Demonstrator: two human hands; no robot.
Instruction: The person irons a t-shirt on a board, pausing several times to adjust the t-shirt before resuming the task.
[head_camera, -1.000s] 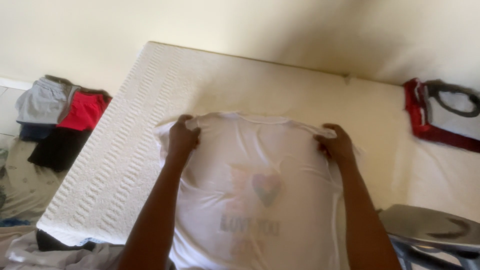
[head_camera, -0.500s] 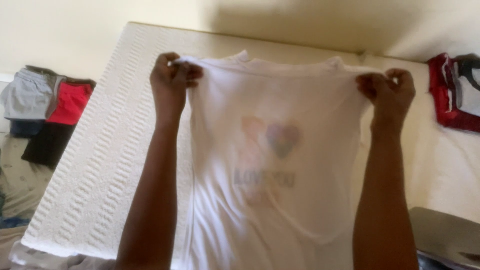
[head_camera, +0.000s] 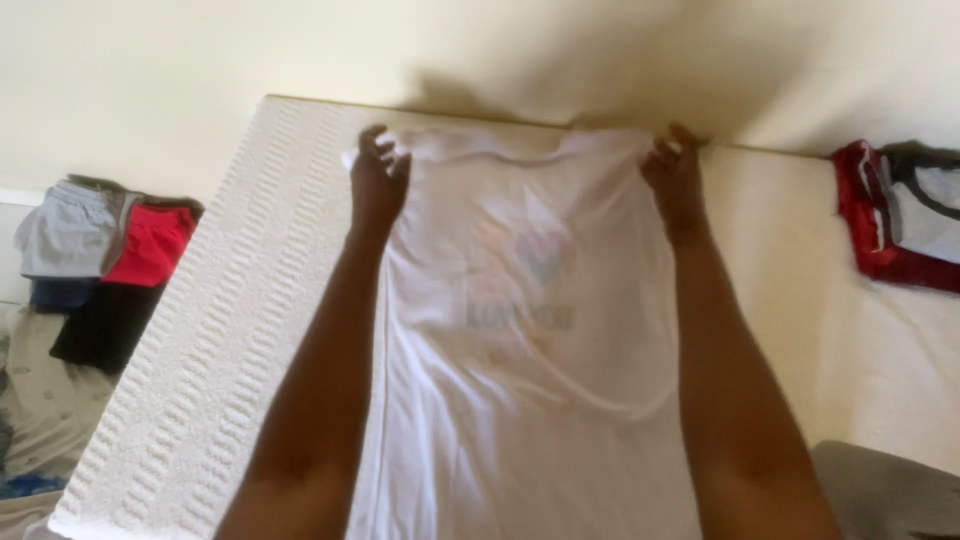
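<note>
- Since half a second ago the white T-shirt (head_camera: 520, 330) has come down from being held up in the air; it is now stretched out away from the person, its top edge near the far side of the mattress (head_camera: 230, 300).
- Left hand (head_camera: 378, 180) — fingers closed on the shirt's upper left corner, pinching the cloth.
- Right hand (head_camera: 673, 175) — fingers closed on the upper right corner, likewise gripping the cloth.
- Both arms are extended forward; the shirt lies between them, a faint heart print showing through the fabric. Whether the top edge touches the mattress cannot be told.
- Red and grey garment (head_camera: 895, 225) lies on the mattress, well to the right.
- Pile of clothes (head_camera: 95, 260) — grey, red, black — sits on the floor to the left.
</note>
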